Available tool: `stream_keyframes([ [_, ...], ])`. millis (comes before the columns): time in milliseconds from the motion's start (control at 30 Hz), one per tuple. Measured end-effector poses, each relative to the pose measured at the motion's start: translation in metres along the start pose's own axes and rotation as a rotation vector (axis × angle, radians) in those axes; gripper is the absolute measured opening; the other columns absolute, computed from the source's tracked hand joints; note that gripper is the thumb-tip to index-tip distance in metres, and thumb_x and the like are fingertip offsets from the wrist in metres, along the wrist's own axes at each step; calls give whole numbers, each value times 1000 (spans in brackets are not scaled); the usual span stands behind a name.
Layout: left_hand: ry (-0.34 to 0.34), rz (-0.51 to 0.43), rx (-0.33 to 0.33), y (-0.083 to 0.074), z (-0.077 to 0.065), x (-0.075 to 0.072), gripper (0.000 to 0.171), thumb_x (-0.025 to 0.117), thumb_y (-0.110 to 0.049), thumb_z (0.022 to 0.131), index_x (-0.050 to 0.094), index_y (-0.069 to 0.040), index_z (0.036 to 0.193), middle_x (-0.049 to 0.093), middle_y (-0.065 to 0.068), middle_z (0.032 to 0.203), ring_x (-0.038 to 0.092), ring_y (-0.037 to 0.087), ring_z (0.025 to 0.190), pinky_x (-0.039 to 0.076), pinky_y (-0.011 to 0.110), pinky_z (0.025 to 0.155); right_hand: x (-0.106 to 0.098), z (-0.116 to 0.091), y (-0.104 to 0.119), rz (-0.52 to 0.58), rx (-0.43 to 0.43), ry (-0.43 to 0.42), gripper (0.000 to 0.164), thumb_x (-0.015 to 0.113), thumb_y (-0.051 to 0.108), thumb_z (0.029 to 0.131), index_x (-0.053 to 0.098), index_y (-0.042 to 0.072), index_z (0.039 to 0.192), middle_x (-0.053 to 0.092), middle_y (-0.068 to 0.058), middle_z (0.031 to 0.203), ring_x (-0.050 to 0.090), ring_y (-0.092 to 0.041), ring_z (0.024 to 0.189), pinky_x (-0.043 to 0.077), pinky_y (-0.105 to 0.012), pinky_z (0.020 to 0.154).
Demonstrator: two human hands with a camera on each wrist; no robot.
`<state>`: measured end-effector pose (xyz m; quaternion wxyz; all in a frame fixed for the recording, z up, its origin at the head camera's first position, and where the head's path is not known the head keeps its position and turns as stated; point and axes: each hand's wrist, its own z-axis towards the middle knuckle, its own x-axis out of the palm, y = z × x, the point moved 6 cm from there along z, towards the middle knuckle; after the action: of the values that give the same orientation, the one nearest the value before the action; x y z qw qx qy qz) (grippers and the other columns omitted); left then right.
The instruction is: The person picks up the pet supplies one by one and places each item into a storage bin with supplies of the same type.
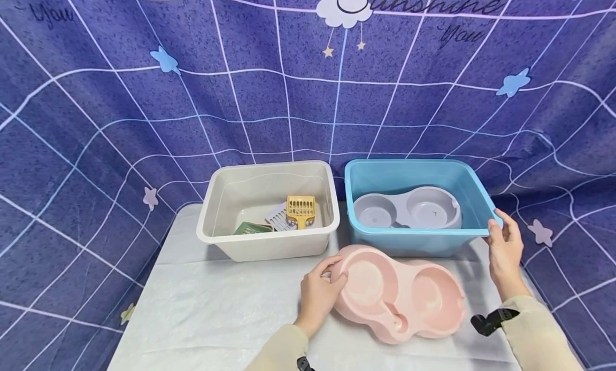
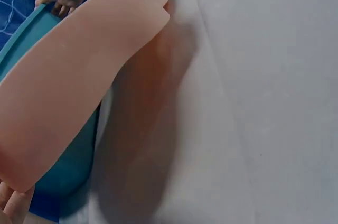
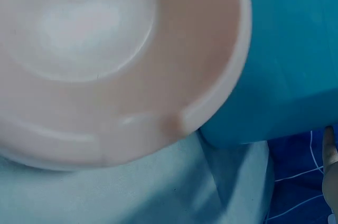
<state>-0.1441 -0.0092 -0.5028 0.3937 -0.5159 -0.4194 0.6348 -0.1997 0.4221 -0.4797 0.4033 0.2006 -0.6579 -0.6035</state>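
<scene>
My left hand [image 1: 320, 293] grips the left end of a pink double pet bowl [image 1: 406, 288], thumb at its rim. The bowl's two round hollows face up toward the head camera. A gap and a shadow show beneath it in the left wrist view, so it is held above the table. At the far right, my right hand [image 1: 505, 248] holds the front right corner of a blue plastic tub [image 1: 409, 244] by its rim. Inside that tub lies a grey double pet bowl [image 1: 401, 206]. In the right wrist view the pink bowl hides much of the blue tub [image 3: 296, 65].
Left of the blue tub stands a cream tub [image 1: 274, 249]. It contains a yellow slotted litter scoop [image 1: 302, 213], a grey scoop [image 1: 279, 219] and a green slotted piece [image 1: 253, 228]. A white cloth covers the table [image 1: 216, 312]; a purple curtain [image 1: 308, 103] hangs close behind both tubs.
</scene>
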Motion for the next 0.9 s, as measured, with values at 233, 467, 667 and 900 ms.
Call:
stream_keyframes([
  [233,-10,-64,-54,-4,-4,-13,36,78,-13,78,75,-33,108,72,-9,91,61,5,56,51,23,55,-1,0,0,-26,-11,6,34,60,7,98,63,12,131,61,2,110,56,-9,97,50,-12,72],
  [467,-41,-81,-36,-19,-2,-31,34,78,-12,78,76,-29,108,72,-5,94,65,6,65,53,23,61,-1,1,1,-52,-10,0,34,60,8,98,63,13,131,61,3,109,56,-10,97,51,-12,72],
  [667,-68,-112,-25,-31,2,-47,35,76,-9,79,75,-27,109,73,-3,94,62,8,60,52,23,56,0,1,1,-60,-6,6,34,59,8,98,63,14,131,61,3,110,56,-10,97,51,-12,72],
  [900,-54,-194,-17,-41,4,-60,37,72,-4,81,74,-22,113,72,0,98,64,11,65,54,24,60,0,0,3,-83,4,2,34,60,8,98,63,13,131,61,2,108,57,-9,96,51,-11,71],
])
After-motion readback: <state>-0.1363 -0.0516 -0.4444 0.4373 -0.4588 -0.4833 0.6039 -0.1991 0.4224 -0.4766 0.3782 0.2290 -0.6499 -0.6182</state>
